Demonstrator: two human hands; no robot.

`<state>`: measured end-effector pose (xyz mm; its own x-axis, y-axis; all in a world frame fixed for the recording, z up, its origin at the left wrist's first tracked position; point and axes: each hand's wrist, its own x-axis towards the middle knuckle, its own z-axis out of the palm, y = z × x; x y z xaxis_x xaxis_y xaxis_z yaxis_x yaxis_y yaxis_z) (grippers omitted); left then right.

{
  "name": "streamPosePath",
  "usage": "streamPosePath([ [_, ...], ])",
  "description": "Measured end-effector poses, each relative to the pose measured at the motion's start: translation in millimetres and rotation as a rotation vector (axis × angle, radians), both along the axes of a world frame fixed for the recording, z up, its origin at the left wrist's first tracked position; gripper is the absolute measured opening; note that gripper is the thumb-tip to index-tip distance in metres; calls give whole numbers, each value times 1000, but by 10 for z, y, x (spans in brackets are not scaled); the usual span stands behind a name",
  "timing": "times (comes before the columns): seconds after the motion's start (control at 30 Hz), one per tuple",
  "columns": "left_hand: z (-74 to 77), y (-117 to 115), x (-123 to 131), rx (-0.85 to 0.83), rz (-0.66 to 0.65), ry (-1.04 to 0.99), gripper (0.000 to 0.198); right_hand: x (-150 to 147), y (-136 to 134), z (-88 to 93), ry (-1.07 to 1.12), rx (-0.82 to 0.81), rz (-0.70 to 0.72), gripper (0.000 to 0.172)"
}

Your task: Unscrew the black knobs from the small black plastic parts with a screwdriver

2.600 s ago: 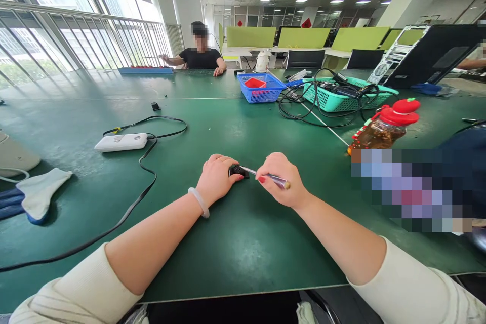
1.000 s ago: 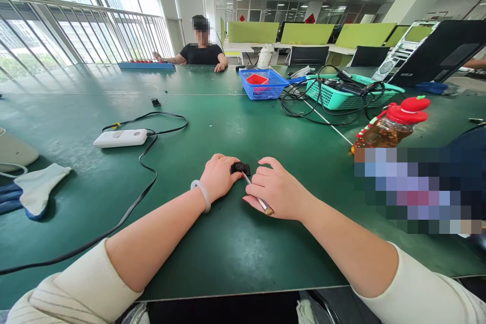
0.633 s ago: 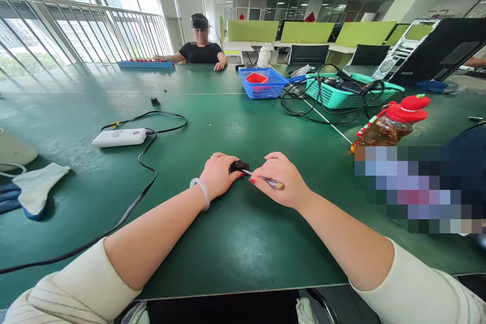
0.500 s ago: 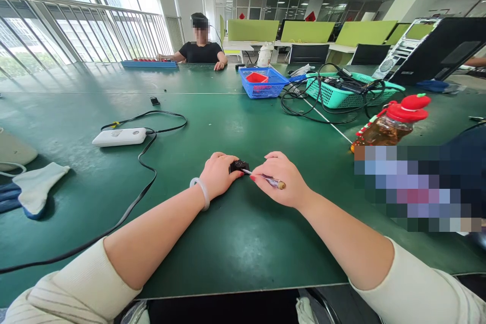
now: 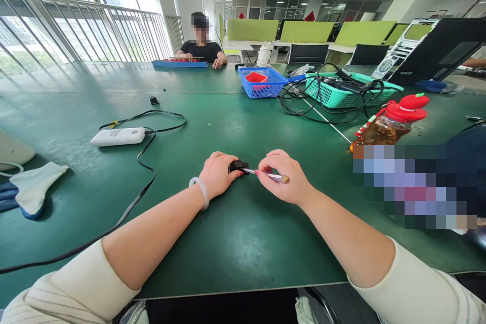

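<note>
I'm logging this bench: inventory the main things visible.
Block: one, black, centre
Tool: one, silver shaft, at block
Corded device: one, white, left
Loose piece: one, black, beyond device
Glove: one, white/blue, left
Baskets: two, blue and green, far right
Bottle: one, red lid, right
Computer case: one, black, far right
Tray: one, blue, far side
Coworker: one, black shirt, behind tray
Table: one, green, underneath
Left hand: one, red nails, holding block
Right hand: one, red nails, holding tool

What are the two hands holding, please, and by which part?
Right hand: a thin screwdriver-like tool, near where handle meets shaft. Left hand: a small black block, by its left end.
</note>
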<state>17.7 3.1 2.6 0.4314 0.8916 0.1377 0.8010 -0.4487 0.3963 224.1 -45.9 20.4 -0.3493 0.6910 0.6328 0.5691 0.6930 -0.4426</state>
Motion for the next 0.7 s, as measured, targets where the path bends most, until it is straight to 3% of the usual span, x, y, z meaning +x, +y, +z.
streamPosePath([
  [0.43,-35,17,-11,20,-11,-8,32,2,11,11,-45,104,67,11],
  [0.7,-60,33,-14,32,-15,-2,33,16,26,8,-51,85,53,13],
])
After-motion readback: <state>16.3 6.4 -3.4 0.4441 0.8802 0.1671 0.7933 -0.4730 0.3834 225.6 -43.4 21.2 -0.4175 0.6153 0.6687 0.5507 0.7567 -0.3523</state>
